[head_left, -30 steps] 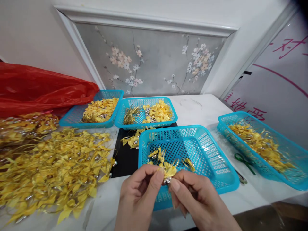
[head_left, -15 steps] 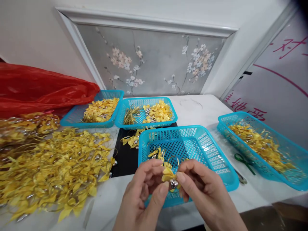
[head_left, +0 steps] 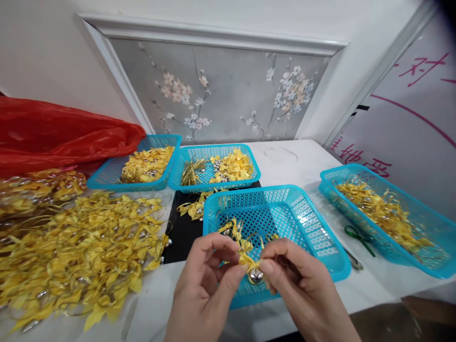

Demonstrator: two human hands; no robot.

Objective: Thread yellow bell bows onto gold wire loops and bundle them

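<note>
Bridging left hand (head_left: 213, 279), right hand (head_left: 298, 276): ribbon (head_left: 248, 261) (yellow)

My fingers (head_left: 231, 282) conceal parts of the yellow ribbon piece (head_left: 248, 261) and the central blue basket (head_left: 290, 230). The left edge of view truncates the red bag (head_left: 53, 137) and yellow pile (head_left: 89, 247); the right edge, the whiteboard (head_left: 416, 137). Metal tool (head_left: 354, 261): type not determinable.

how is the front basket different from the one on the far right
The left hand and right hand are at the near side of the front basket; neither is at the right basket. The front basket shows a few yellow bows; the right basket shows far more. Both baskets are blue with holed walls.
</note>
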